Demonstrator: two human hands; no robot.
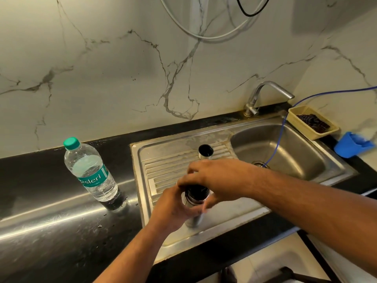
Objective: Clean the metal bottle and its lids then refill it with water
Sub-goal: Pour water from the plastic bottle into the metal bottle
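The metal bottle [193, 219] stood upright at the front of the sink's drainboard; whether its base touched the steel could not be told. The black counter [61, 231] stretched away to the left of the sink [142, 170]. In the sink's basin, on its right side, a thin blue tube [279, 137] dropped down and ended at the drain. A plastic water bottle [89, 170] stood on the counter left of the sink, green cap on and partly filled with clear water. Behind the sink's far right corner sat a yellowish basket [293, 116] holding something dark, too blurred to name. Just right of the sink a blue cup [353, 145] lay tilted, its contents unreadable. The left hand [175, 209] was wrapped round the metal bottle's body, clenched on it. The right hand [216, 177] came from above, its fingers curled round the black lid [196, 193] at the bottle's neck. A steel cap [205, 151] stood on the drainboard behind both hands, open end up, dark inside
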